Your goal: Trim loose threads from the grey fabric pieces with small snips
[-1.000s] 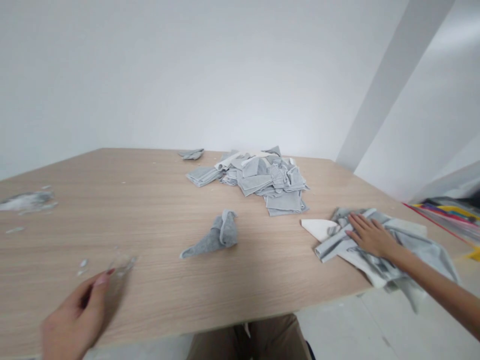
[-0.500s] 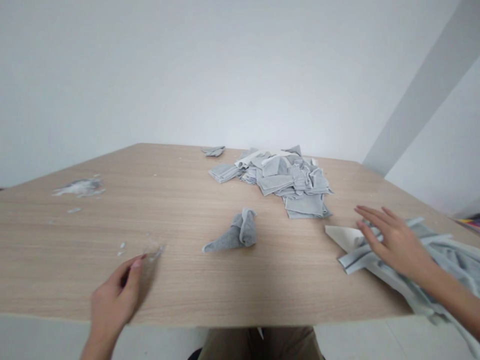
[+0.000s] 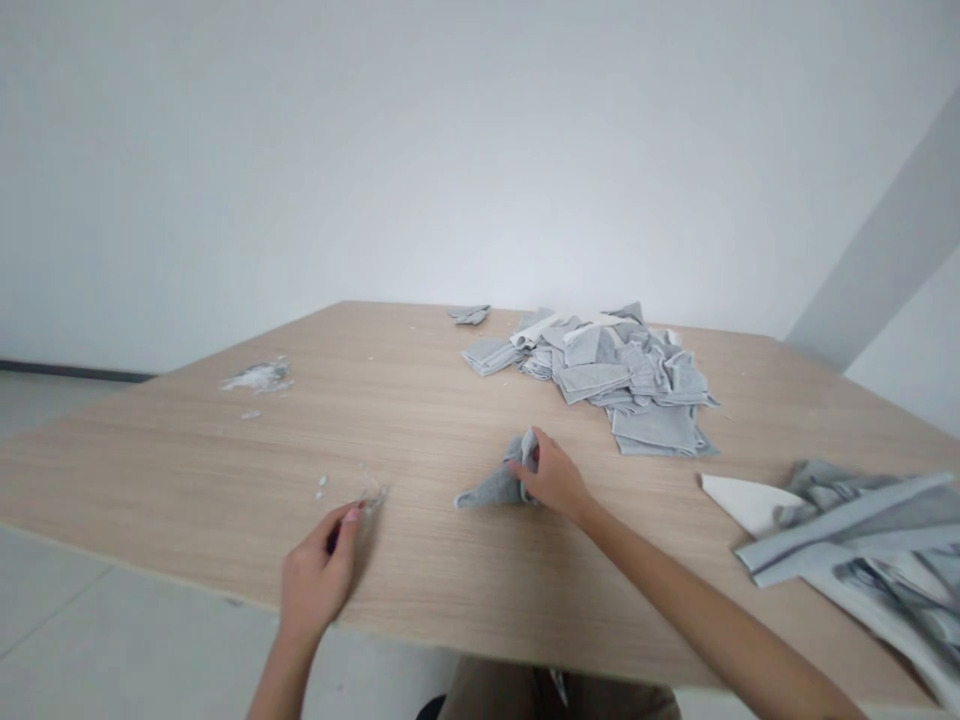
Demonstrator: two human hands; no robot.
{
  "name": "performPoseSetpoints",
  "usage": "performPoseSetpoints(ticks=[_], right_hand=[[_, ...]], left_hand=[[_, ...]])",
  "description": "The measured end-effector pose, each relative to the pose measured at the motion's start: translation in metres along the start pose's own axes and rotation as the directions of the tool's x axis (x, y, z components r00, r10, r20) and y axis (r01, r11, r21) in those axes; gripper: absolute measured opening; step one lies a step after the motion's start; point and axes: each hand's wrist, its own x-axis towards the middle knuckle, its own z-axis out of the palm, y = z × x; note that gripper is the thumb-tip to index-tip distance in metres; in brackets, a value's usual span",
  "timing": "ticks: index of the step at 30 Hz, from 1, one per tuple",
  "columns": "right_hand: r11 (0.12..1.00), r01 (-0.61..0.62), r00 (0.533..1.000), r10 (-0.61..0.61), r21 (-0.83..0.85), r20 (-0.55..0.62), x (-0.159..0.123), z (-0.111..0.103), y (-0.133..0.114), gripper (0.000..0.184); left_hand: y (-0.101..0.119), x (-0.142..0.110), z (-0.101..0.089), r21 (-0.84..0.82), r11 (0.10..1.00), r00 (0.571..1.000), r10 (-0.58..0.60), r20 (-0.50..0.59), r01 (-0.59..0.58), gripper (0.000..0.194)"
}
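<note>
My right hand (image 3: 551, 477) grips the folded end of a small grey cloth piece (image 3: 495, 485) lying in the middle of the wooden table (image 3: 187, 470). My left hand (image 3: 319, 575) rests near the table's front edge with fingers pinched; a small clear, blurred thing (image 3: 373, 496) shows at its fingertips and I cannot make it out. A heap of folded grey cloth pieces (image 3: 611, 375) lies beyond the right hand.
A large grey and white garment (image 3: 847, 525) hangs over the table's right edge. One grey scrap (image 3: 469, 315) sits at the far edge. Lint and small scraps (image 3: 259, 378) lie at the left. White wall behind.
My right hand left the garment at the right and moved left onto the small grey cloth piece, closing on it. The view has turned left. My left hand stays pinched.
</note>
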Motion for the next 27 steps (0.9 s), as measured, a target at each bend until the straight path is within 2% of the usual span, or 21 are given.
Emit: performPoseSetpoints(ticks=[2, 5, 8, 12, 13, 15, 18, 19, 20, 22, 24, 27], right_hand=[[0.999, -0.028, 0.998, 0.030, 0.034, -0.056, 0.007, 0.004, 0.000, 0.032], [0.994, -0.084, 0.985, 0.093, 0.066, -0.143, 0.015, -0.006, 0.010, 0.033], [0.988, -0.132, 0.959, 0.147, 0.076, -0.241, 0.020, -0.030, 0.020, 0.026], [0.991, -0.117, 0.924, 0.133, 0.066, -0.359, 0.012, -0.071, 0.017, 0.039], [0.994, -0.106, 0.922, 0.106, 0.021, -0.373, 0.007, -0.081, 0.012, 0.041], [0.974, -0.101, 0.939, 0.027, -0.200, -0.342, -0.002, -0.097, 0.001, 0.043], [0.808, -0.063, 0.989, -0.029, -0.586, -0.145, -0.010, -0.119, -0.014, 0.045], [0.783, -0.028, 0.996, -0.032, -0.621, -0.085, -0.010, -0.125, -0.018, 0.045], [0.798, 0.010, 0.998, -0.044, -0.603, -0.041, -0.008, -0.132, -0.020, 0.045], [0.897, 0.077, 0.996, -0.093, -0.435, -0.015, -0.003, -0.145, -0.025, 0.046], [0.981, 0.098, 0.992, -0.109, -0.170, -0.058, 0.002, -0.156, -0.029, 0.046], [0.985, 0.101, 0.992, -0.089, 0.140, -0.087, 0.002, -0.164, -0.037, 0.047]], left_hand=[[-0.001, 0.000, 0.001, -0.014, 1.000, 1.000, 0.002, -0.006, -0.002, 0.054], [-0.002, -0.001, 0.002, -0.040, 0.999, 1.000, -0.002, -0.008, 0.002, 0.056], [-0.004, -0.001, 0.003, -0.083, 0.996, 1.000, -0.014, -0.020, 0.013, 0.056], [-0.007, -0.001, 0.001, -0.207, 0.978, 0.993, -0.048, -0.110, 0.024, 0.055], [-0.005, -0.001, 0.000, -0.244, 0.970, 0.991, -0.043, -0.130, 0.010, 0.055], [0.004, -0.003, -0.003, -0.317, 0.948, 0.991, -0.010, -0.134, -0.034, 0.054], [0.035, -0.009, -0.006, -0.430, 0.897, 0.995, 0.095, -0.044, -0.105, 0.057], [0.049, -0.011, -0.006, -0.472, 0.873, 0.990, 0.141, -0.007, -0.127, 0.058], [0.066, -0.012, -0.006, -0.514, 0.844, 0.981, 0.194, 0.025, -0.154, 0.059], [0.102, -0.013, -0.005, -0.600, 0.776, 0.950, 0.300, 0.086, -0.191, 0.061], [0.140, -0.012, 0.000, -0.683, 0.704, 0.913, 0.384, 0.136, -0.194, 0.065], [0.193, -0.011, 0.009, -0.758, 0.638, 0.834, 0.485, 0.264, -0.131, 0.082]])
